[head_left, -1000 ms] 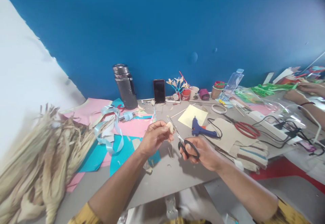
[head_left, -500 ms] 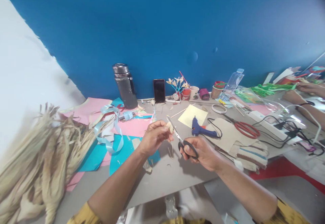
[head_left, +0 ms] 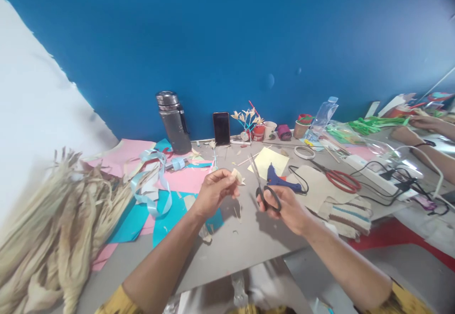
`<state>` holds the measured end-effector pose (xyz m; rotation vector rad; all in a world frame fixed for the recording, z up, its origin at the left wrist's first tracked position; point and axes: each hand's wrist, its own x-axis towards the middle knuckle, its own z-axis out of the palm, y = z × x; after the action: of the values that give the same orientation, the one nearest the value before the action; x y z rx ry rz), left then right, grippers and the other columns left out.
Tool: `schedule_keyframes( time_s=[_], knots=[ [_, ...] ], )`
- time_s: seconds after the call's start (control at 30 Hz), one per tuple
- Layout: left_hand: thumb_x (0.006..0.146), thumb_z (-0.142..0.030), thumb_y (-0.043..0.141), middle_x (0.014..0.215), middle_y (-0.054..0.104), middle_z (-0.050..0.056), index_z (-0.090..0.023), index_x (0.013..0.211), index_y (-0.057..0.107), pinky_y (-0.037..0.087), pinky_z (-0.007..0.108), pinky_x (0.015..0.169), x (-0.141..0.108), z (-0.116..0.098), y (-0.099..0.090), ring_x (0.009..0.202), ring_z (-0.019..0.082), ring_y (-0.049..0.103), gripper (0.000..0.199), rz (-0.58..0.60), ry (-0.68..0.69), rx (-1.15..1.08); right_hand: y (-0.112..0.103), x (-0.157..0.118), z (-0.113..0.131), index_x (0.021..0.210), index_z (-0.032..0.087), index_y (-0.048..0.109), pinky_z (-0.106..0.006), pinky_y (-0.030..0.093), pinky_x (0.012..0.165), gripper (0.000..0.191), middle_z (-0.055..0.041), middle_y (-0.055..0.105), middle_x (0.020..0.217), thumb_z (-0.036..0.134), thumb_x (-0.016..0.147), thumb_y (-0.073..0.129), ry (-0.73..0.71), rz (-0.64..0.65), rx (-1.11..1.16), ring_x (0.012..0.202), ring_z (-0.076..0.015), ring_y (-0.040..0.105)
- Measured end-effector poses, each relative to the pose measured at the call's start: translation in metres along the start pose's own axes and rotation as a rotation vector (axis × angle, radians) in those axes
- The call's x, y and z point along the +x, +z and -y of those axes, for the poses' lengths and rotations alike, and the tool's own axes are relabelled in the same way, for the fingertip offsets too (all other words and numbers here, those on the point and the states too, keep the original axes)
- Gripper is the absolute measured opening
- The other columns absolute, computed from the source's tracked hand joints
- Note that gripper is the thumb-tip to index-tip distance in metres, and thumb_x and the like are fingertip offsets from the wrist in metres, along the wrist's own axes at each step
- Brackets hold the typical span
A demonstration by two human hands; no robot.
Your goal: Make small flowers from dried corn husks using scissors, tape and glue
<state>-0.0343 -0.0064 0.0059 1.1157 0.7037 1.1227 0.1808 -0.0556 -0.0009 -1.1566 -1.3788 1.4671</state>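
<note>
Between its thumb and fingers my left hand [head_left: 217,191] pinches a small pale piece of husk [head_left: 237,177]. My right hand [head_left: 280,208] has its fingers in the black handles of a pair of scissors [head_left: 262,188], whose blades point up and away, apart from the husk piece. Thin scraps [head_left: 238,215] lie on the grey table [head_left: 245,252] below my hands. A blue glue gun [head_left: 282,182] rests just beyond my right hand, beside a yellow paper sheet [head_left: 268,161].
Dried husks [head_left: 71,228] are heaped at the left, near a flask [head_left: 174,124]. A phone [head_left: 221,128] leans on the wall. Red-handled scissors [head_left: 343,181], a glove [head_left: 350,215] and a power strip [head_left: 378,176] lie right. Another person's arms [head_left: 421,150] show far right.
The scissors in my right hand have moved right, away from the husk piece, and their blades now point more upright. My left hand keeps its pinch on the husk.
</note>
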Motion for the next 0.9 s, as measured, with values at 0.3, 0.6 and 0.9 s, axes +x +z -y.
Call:
schedule_keyframes(
  time_s=[0.3, 0.6, 0.9],
  knots=[
    [0.09, -0.023, 0.06, 0.08, 0.068, 0.005, -0.018, 0.082, 0.07, 0.048, 0.026, 0.065, 0.0, 0.005, -0.002, 0.071, 0.015, 0.062, 0.014, -0.168, 0.666, 0.913, -0.047, -0.011, -0.002, 0.071, 0.02, 0.053, -0.022, 0.027, 0.05, 0.037, 0.0073, 0.045, 0.058, 0.048, 0.07, 0.078, -0.107, -0.257, -0.786, 0.054, -0.0094, 0.037],
    [0.095, -0.013, 0.05, 0.088, 0.07, 0.009, -0.019, 0.093, 0.068, 0.05, 0.029, 0.073, -0.003, -0.003, -0.017, 0.081, 0.017, 0.063, 0.02, -0.243, 1.111, 1.395, -0.02, 0.096, 0.064, 0.082, 0.015, 0.072, -0.027, 0.038, 0.061, 0.031, -0.0134, 0.073, 0.087, 0.045, 0.084, 0.068, -0.22, -0.003, -1.531, 0.081, -0.023, 0.066],
    [0.093, -0.013, 0.049, 0.088, 0.069, 0.009, -0.019, 0.091, 0.069, 0.049, 0.031, 0.075, -0.003, 0.007, -0.012, 0.083, 0.019, 0.061, 0.021, -0.174, 0.962, 1.252, -0.013, 0.195, 0.051, 0.087, 0.01, 0.077, -0.026, 0.048, 0.072, 0.034, -0.0164, 0.077, 0.096, 0.032, 0.063, 0.087, -0.051, 0.194, -1.556, 0.094, -0.0288, 0.071]
  ],
)
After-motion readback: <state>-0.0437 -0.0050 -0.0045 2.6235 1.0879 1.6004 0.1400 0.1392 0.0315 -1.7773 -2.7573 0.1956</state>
